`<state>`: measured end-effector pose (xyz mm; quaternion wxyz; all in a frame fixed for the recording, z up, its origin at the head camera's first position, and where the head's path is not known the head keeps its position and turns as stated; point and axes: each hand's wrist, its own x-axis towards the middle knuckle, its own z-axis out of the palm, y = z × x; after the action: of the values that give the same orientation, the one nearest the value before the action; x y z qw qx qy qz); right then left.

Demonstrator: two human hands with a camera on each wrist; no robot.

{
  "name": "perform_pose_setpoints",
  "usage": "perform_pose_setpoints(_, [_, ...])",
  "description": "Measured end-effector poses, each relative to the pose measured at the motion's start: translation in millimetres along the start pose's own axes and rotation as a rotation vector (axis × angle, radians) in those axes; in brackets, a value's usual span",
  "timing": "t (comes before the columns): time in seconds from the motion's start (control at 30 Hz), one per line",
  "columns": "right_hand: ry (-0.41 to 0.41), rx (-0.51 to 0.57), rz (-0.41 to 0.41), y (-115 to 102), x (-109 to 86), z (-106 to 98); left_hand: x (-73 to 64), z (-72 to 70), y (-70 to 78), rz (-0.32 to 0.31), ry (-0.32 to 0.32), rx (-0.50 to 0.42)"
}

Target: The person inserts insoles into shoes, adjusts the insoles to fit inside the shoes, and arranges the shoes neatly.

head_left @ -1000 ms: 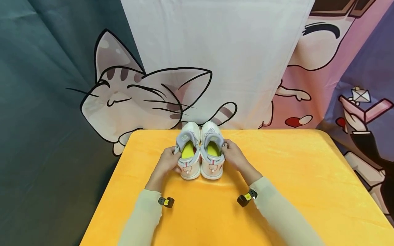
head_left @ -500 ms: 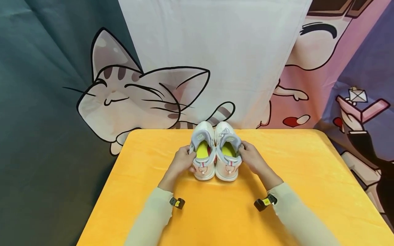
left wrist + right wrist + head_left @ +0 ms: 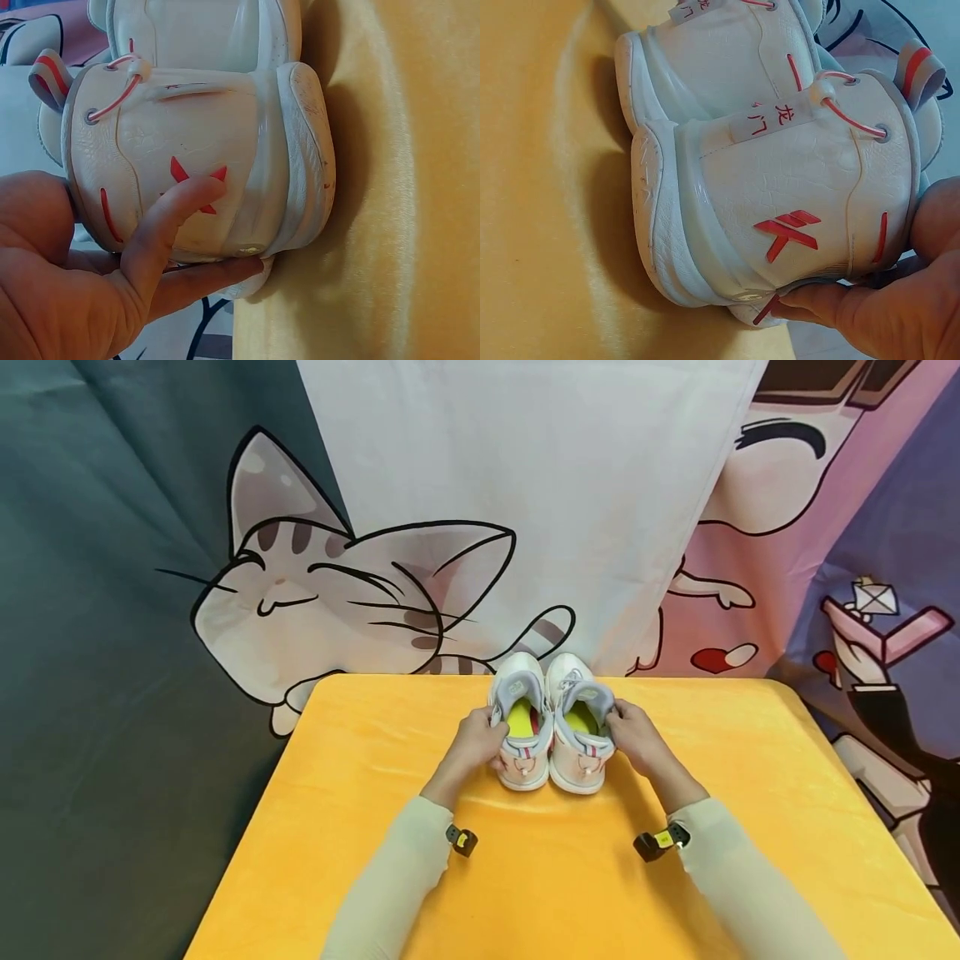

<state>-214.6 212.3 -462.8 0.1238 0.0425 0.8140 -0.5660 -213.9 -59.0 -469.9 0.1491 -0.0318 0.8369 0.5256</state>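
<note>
Two white sneakers stand side by side, toes pointing away, near the far edge of the yellow table. Holding the outer collar of the left sneaker (image 3: 523,767), my left hand (image 3: 478,739) has fingers along its side, by a red mark in the left wrist view. The right sneaker (image 3: 579,768) is gripped at its outer collar by my right hand (image 3: 637,737). Yellow-green insoles show inside both, and red-striped loops top the heels. The sneakers touch or nearly touch each other. Whether their soles rest fully on the table, I cannot tell.
The yellow cloth-covered table (image 3: 525,893) spreads around the sneakers. Right behind its far edge hangs a printed backdrop (image 3: 600,485) with a cartoon cat, close to the toes. A small black-and-yellow device (image 3: 462,841) is strapped at each wrist.
Both hands have moved to the right along the table's far side, carrying the pair of sneakers together. The grip on each sneaker looks the same.
</note>
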Motion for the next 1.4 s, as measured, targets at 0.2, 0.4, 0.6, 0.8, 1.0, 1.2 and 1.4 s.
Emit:
perform_pose_setpoints(0.2, [0.01, -0.046, 0.028, 5, -7.9, -3, -2.8, 7.3, 2.5, 0.002, -0.028, 0.016])
perform_pose_setpoints(0.4, [0.033, -0.081, 0.011, 9, -5.7, -2, 0.7, 8.0, 1.6, -0.002, -0.035, 0.027])
perform_pose_setpoints(0.6, [0.043, -0.289, -0.021, 12, 0.8, 1, 3.5, 7.3, 1.7, -0.042, -0.025, 0.048])
perform_pose_setpoints(0.8, [0.035, -0.347, -0.008, 11, 3.0, 3, 1.8, 8.0, 0.8, -0.051, -0.004, 0.056])
perform_pose_setpoints(1.0, [0.033, -0.339, 0.03, 13, -0.3, 9, -4.3, 8.8, -3.2, -0.052, 0.011, 0.083])
perform_pose_setpoints(1.2, [0.052, -0.336, 0.031, 13, -3.1, 7, -6.4, 10.4, -4.1, -0.026, 0.024, 0.076])
perform_pose_setpoints(1.4, [0.091, -0.302, -0.005, 11, -6.4, -4, -4.2, 13.4, -4.7, 0.112, 0.092, 0.112])
